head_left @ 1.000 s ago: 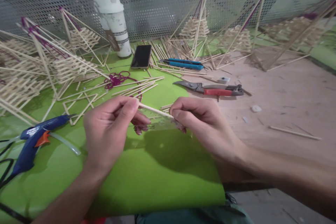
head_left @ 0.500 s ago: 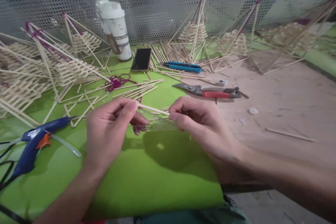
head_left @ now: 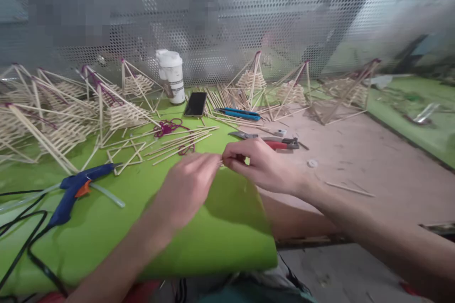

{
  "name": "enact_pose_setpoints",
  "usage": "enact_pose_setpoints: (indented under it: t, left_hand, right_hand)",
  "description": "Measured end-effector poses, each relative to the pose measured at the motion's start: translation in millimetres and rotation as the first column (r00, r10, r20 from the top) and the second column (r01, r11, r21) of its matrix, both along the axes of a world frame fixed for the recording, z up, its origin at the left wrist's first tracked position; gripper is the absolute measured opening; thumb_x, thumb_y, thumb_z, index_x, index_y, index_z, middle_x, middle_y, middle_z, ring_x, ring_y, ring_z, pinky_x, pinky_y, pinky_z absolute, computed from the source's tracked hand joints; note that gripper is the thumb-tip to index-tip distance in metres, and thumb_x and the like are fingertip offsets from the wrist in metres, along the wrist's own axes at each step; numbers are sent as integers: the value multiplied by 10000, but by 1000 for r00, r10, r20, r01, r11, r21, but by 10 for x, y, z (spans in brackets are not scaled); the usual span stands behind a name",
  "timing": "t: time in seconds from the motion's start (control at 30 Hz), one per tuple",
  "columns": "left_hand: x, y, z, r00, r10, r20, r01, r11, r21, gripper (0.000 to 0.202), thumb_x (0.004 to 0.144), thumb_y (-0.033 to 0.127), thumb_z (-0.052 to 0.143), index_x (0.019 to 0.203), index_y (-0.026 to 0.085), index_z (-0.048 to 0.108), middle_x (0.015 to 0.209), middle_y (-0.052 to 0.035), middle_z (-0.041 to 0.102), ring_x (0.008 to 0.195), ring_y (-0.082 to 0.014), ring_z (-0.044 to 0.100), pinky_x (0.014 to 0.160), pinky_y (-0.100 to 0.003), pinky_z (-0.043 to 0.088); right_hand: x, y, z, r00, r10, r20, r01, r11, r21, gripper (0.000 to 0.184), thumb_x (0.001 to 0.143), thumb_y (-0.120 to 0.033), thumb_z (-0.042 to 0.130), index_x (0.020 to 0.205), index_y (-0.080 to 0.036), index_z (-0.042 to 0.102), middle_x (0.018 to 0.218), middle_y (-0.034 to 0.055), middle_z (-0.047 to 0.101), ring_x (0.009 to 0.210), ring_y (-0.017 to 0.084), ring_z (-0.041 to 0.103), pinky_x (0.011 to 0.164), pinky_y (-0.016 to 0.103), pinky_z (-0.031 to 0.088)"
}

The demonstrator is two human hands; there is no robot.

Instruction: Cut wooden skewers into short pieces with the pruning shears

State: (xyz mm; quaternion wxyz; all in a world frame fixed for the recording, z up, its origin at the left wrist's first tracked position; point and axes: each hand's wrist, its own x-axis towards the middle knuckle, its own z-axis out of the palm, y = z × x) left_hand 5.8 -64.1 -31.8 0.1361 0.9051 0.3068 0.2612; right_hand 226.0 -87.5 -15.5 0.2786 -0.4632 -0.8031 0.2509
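Note:
Fingertip to fingertip above the green mat [head_left: 213, 241], my two hands meet. My left hand [head_left: 188, 184] is closed, its back turned up and its fingers pressed together. My right hand [head_left: 259, 163] pinches with thumb and forefinger right against the left fingertips. Only a small pale bit of the thin wooden stick [head_left: 221, 163] shows between them; its rest is hidden by the fingers. Behind the right hand lie red-handled pruning shears [head_left: 282, 144], partly covered. Loose wooden sticks [head_left: 181, 143] and tangled purple yarn [head_left: 165, 128] lie beyond the left hand.
A blue glue gun [head_left: 76, 189] with an orange trigger and black cable lies at left. Stick pyramids [head_left: 128, 116] with purple tops stand left and back right. A white cup [head_left: 173, 78], a phone [head_left: 195, 104] and a blue cutter [head_left: 238, 113] are behind.
My hands have come together from opposite ends of the stick, which is now mostly hidden. The clear plastic seen between them is out of sight. The view has tilted up.

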Motion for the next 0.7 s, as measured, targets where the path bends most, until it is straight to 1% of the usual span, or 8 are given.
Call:
enact_pose_setpoints:
  t: [0.07,0.17,0.27,0.37,0.47,0.57,0.63,0.7]
  left_hand:
    - [33,-73,21,995,68,69,-52,976,-211,297,1081,260,458,940,198,712,793,-28,701,673,-177,630,617,-288,431]
    - [11,-115,30,958,200,204,-60,840,-539,321,1087,405,482,968,204,701,658,34,516,572,-129,468,540,-263,316]
    - [-17,-143,-10,904,256,343,105,645,-757,310,1086,451,494,1010,211,675,642,59,394,575,-113,366,547,-254,282]
    - [-17,-216,-52,832,331,446,241,508,-827,278,1080,454,531,1010,217,658,650,62,406,586,-103,341,561,-255,273]
    - [-11,-319,-46,786,386,483,300,444,-844,260,1075,453,555,994,225,650,625,68,407,570,-95,320,552,-261,253]
    - [-14,-380,-20,755,421,504,337,410,-847,251,1070,449,572,975,228,645,626,69,403,565,-89,316,552,-261,248]
    - [-16,-376,-13,739,441,510,351,394,-850,240,1060,433,593,956,223,643,658,63,413,577,-85,324,560,-258,255]
    - [-12,-349,-13,726,461,509,342,400,-850,217,1054,408,605,948,221,638,694,54,430,601,-87,341,577,-255,273]
  right_hand:
    - [148,-18,34,996,-47,69,46,999,20,203,1041,-235,528,920,-172,679,784,25,676,666,149,550,621,288,369]
    - [559,8,-28,926,-252,281,185,952,245,232,1047,-353,565,955,-178,686,912,98,698,816,219,602,714,327,440]
    - [971,54,-225,764,-284,580,91,936,339,271,1033,-419,582,1091,-204,737,1188,165,690,1101,345,583,885,439,466]
    - [1164,80,-409,683,-290,670,129,951,280,345,1073,-406,479,1225,-212,722,1192,171,694,1076,347,591,880,456,470]
    - [1156,72,-392,751,-280,598,194,959,206,395,1097,-408,374,1110,-212,717,1107,152,700,1028,314,609,863,433,477]
    - [1079,-3,-161,833,-274,481,295,955,33,469,1099,-503,321,937,-217,656,972,120,692,892,275,634,765,398,497]
    - [1021,-111,8,883,-257,394,326,938,-119,499,1076,-610,354,963,-238,666,938,92,715,841,274,663,714,397,527]
    - [954,-266,104,932,-270,243,327,914,-238,466,1041,-654,453,1125,-288,729,1086,73,774,984,311,722,788,413,599]
